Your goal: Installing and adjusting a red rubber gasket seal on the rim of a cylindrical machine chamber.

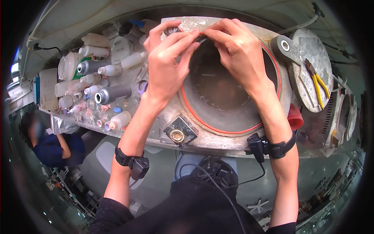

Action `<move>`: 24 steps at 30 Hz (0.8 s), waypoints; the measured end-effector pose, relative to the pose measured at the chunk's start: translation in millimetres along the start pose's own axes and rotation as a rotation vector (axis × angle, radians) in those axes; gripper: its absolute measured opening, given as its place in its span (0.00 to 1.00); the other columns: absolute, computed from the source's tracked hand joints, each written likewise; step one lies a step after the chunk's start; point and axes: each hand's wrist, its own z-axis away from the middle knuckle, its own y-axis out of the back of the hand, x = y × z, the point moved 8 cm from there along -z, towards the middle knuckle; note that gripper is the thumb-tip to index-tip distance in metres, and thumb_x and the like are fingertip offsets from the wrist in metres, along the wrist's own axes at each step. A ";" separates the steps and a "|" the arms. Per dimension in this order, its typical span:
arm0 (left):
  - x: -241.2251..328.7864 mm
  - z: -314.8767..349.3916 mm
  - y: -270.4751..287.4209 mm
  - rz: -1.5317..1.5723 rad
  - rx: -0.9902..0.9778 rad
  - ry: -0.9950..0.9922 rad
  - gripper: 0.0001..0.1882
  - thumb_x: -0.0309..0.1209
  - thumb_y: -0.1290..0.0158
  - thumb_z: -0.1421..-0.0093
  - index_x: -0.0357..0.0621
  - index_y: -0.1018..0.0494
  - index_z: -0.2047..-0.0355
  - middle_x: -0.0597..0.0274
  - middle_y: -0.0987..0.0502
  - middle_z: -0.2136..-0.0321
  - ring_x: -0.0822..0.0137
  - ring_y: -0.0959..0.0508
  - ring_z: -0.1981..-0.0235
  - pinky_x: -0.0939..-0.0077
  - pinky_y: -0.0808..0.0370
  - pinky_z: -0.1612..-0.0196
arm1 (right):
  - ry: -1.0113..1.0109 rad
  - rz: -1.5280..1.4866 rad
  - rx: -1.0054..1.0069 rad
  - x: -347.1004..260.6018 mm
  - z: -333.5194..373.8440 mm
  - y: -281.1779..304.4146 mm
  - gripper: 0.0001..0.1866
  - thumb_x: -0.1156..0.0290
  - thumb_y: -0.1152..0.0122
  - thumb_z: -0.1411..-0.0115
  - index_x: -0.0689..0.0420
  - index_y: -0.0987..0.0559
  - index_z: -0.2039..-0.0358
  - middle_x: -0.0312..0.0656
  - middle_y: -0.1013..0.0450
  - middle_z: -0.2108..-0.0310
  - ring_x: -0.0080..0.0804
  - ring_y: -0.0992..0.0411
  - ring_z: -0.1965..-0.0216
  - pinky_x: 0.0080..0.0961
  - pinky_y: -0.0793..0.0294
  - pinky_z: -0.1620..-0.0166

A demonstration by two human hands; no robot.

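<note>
A round metal chamber [222, 87] with a dark, stained interior lies open in front of me. An orange-red sealing ring [190, 110] runs around its rim. At the far side of the rim, my left hand [167, 64] is closed, thumb and fingertips pinching the ring. Close beside it, my right hand [239, 50] also pinches the ring, its fingertips nearly meeting the left ones. Between the two hands a short red stretch of ring shows; the fingers hide the rest there. Along the near and right sides the ring follows the rim.
Right of the chamber is a swung-out round lid [307, 89] bearing yellow-handled pliers [320, 87]. A red cup-like piece [295, 117] sits below it. A block with a brass nut [177, 135] is at the near-left corner. Several bottles [113, 94] crowd the left bench. Another person [58, 146] is far left.
</note>
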 end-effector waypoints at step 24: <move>3.4 -1.1 -0.6 -0.092 0.028 0.017 0.11 0.27 0.32 0.45 0.56 0.11 0.61 0.73 0.23 0.70 0.59 0.29 0.47 0.58 0.41 0.45 | 0.038 -0.026 -0.068 -7.8 2.1 1.5 0.12 0.75 0.27 0.50 0.54 0.15 0.63 0.35 0.24 0.62 0.36 0.22 0.54 0.35 0.16 0.58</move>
